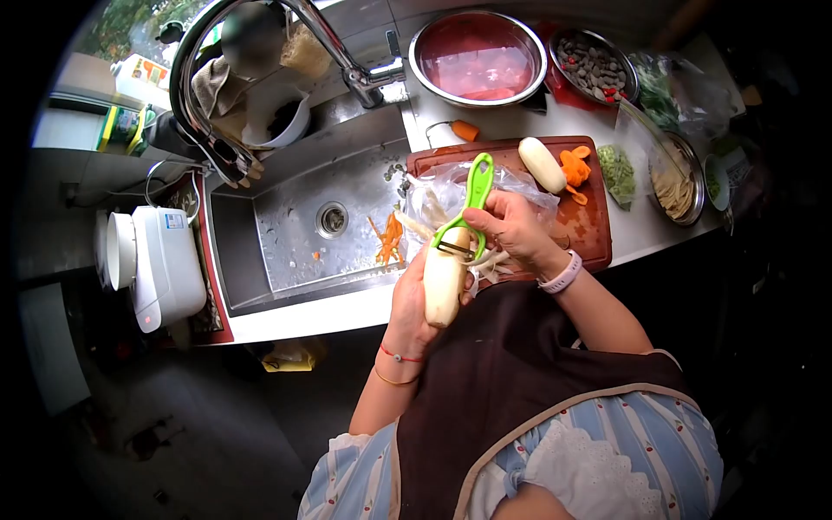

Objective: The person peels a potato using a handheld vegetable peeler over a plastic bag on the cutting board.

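My left hand (409,299) is closed around a pale, peeled-looking lotus root (444,288), tilted over the counter's front edge. My right hand (513,230) grips a green Y-shaped peeler (479,184), its blade against the root's upper end. Pale strips of peel hang about the blade and lie on a clear plastic bag (533,192) beneath the hands. That bag rests partly on a reddish-brown cutting board (595,227). A second pale root piece (542,165) and peeled orange carrot pieces (575,166) sit on the board's far side.
Left of the hands is a steel sink (295,212) with orange peelings (389,240) and a curved faucet (334,43) above. Behind the board stands a steel bowl (477,65) of reddish liquid. Several filled bowls and bags line the right; a white appliance (166,269) is far left.
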### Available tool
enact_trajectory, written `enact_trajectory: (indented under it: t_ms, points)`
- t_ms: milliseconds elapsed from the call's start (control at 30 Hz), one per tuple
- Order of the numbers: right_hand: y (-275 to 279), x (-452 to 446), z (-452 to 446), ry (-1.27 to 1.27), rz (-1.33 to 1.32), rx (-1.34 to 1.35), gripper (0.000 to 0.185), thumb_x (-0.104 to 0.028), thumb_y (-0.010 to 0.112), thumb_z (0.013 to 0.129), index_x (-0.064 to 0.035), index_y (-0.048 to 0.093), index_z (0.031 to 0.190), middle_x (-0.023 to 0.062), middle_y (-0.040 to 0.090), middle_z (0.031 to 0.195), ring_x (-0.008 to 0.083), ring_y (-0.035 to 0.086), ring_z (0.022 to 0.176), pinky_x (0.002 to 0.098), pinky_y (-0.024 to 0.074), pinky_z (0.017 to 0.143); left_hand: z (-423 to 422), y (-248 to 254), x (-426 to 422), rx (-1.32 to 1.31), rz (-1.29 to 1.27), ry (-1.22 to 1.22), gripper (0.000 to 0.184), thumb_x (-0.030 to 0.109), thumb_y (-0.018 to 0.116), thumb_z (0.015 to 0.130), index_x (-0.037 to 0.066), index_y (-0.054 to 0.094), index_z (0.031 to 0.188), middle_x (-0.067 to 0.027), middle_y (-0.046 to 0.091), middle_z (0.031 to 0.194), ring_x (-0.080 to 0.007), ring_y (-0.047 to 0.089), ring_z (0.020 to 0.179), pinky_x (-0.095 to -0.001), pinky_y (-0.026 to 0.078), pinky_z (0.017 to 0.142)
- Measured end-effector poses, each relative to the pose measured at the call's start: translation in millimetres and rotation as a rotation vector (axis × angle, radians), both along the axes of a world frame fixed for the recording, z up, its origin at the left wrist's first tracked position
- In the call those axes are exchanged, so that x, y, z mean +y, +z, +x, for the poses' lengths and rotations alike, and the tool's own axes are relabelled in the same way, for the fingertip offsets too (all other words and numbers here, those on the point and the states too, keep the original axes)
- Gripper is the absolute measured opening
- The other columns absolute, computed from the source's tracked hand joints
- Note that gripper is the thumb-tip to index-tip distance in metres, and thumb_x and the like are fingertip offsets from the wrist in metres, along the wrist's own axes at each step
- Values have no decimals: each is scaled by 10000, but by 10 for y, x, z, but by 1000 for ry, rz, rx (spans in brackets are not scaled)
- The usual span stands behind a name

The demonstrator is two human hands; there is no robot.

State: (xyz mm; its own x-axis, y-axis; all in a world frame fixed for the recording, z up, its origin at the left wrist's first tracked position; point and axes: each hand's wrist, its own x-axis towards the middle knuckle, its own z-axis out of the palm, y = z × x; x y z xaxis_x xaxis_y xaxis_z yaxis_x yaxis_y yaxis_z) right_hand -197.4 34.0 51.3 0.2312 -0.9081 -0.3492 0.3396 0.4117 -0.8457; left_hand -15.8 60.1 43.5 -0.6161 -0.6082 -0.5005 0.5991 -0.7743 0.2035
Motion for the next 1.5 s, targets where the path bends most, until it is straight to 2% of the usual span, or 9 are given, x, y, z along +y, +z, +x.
enact_trajectory:
  t_ms: [167, 267, 367, 767, 933, 1167, 1300, 1400, 1500]
  points:
    - [-653, -109, -164, -176, 19, 203, 193, -187, 648, 854, -1, 619, 896, 11, 598, 669, 62, 514, 577, 225, 410, 509, 76, 171, 110, -61, -1, -56, 387, 318, 319, 980, 48, 439, 1229, -124, 573, 933, -242, 572, 644, -307, 524, 507]
    - [-629, -46, -228, -46, -413, 1003, 207, -196, 652, 808, -8, 612, 887, 128, 615, 719, 241, 578, 569, 357, 447, 536, 78, 123, 110, -60, -23, -32, 400, 323, 311, 980, 54, 419, 1256, -132, 564, 965, -241, 575, 658, -304, 530, 518]
    - [-494, 34, -214, 50, -753, 1429, 170, -190, 648, 811, -32, 584, 806, 132, 568, 709, 281, 568, 591, 370, 423, 525, 54, 74, 48, -65, -18, -19, 455, 383, 298, 980, 38, 449, 1237, -130, 574, 969, -226, 570, 713, -309, 523, 551]
    - [185, 274, -249, -152, -690, 1336, 200, -197, 670, 788, -37, 553, 761, 110, 528, 709, 306, 562, 628, 385, 435, 549, -79, 59, -124, -77, 55, 62, 507, 454, 329, 966, 16, 501, 1155, -138, 566, 969, -210, 525, 765, -317, 469, 627]
    - [430, 292, -144, -348, -536, 953, 164, -160, 683, 786, -27, 587, 780, 107, 549, 722, 304, 562, 629, 379, 434, 560, -123, 77, -135, -46, 46, 90, 489, 448, 338, 965, 17, 509, 1120, -126, 558, 938, -207, 521, 755, -314, 465, 634]
    - [181, 312, -235, -86, -672, 1332, 162, -155, 684, 782, -28, 583, 789, 109, 540, 714, 304, 561, 636, 377, 434, 552, -153, 115, -145, -91, 64, 95, 445, 430, 371, 960, 44, 514, 1126, -97, 611, 889, -193, 615, 726, -325, 540, 597]
    - [228, 285, -255, -344, -632, 1125, 138, -114, 679, 793, -16, 616, 868, 102, 610, 772, 232, 611, 669, 303, 462, 570, -125, 28, -143, -53, 61, 76, 491, 440, 339, 965, 11, 509, 1135, -132, 573, 948, -220, 547, 761, -328, 481, 644]
    - [433, 349, -188, -224, -128, 298, 203, -112, 684, 821, 24, 634, 963, 50, 668, 816, 69, 605, 711, 219, 473, 596, -162, 36, -146, -114, 35, 73, 456, 419, 329, 972, 29, 499, 1136, -109, 606, 899, -197, 605, 739, -328, 526, 607]
    - [537, 391, -50, -151, -112, 83, 192, -112, 682, 823, 17, 634, 956, 42, 662, 788, 77, 601, 656, 213, 468, 567, -210, 108, -169, -49, 84, 75, 465, 417, 313, 975, 21, 486, 1145, -110, 608, 902, -198, 610, 762, -327, 531, 608]
